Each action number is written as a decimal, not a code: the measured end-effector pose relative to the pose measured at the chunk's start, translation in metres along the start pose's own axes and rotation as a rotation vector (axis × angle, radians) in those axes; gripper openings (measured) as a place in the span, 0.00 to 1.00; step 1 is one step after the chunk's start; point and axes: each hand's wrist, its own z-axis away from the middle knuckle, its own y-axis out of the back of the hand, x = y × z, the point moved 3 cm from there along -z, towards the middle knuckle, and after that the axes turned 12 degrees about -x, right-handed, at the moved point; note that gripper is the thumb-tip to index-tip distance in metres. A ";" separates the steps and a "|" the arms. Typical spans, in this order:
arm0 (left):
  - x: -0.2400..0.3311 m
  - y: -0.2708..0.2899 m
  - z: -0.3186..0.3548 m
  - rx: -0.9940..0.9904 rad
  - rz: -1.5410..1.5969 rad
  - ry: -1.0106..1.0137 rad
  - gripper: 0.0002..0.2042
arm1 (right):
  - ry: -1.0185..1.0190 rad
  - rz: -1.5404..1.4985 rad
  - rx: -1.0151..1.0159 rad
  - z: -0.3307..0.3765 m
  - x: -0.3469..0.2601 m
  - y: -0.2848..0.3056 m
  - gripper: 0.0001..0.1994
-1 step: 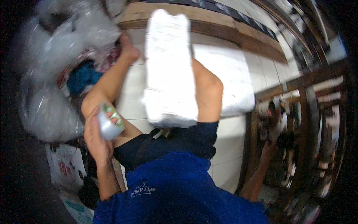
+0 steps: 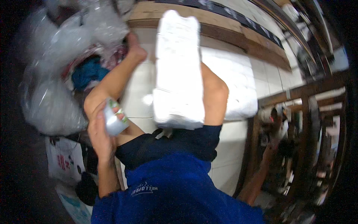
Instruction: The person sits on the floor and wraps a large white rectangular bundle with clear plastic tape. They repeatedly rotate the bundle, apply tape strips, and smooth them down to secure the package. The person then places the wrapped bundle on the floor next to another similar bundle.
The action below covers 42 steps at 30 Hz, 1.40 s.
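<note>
My left hand (image 2: 100, 132) is closed round a wide roll of clear tape (image 2: 115, 121), with fingertips showing in its green-and-white core. It is held above my left thigh. A tall white stack of flat, folded-looking layers (image 2: 179, 74) stretches away from my lap between my legs; its bright surface hides what it is made of. To the right, my right hand (image 2: 274, 140) reaches to a dark wooden rack. It is dim and blurred beside cluttered things with a spot of red, and its fingers cannot be made out.
A second white bundle (image 2: 238, 86) lies on the tiled floor past my right knee. Clear plastic bags (image 2: 56, 100) and a teal cloth (image 2: 89, 72) crowd the left. A wooden plank (image 2: 223, 28) crosses the far side. The slatted wooden rack (image 2: 304, 130) stands close at right.
The view has shifted slightly, so the stack and my legs appear a little further right. My left hand still holds the tape roll, and my right arm stays by the rack.
</note>
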 end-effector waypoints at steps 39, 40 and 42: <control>-0.032 -0.002 -0.083 -0.082 0.815 0.180 0.21 | 1.199 -0.356 -0.514 0.052 -0.562 0.014 0.31; -0.026 0.001 -0.089 -0.022 0.807 0.197 0.22 | 1.210 -0.370 -0.592 0.062 -0.585 0.006 0.32; 0.006 0.011 -0.102 -0.049 0.783 0.108 0.23 | 1.242 -0.351 -0.900 0.067 -0.624 -0.019 0.34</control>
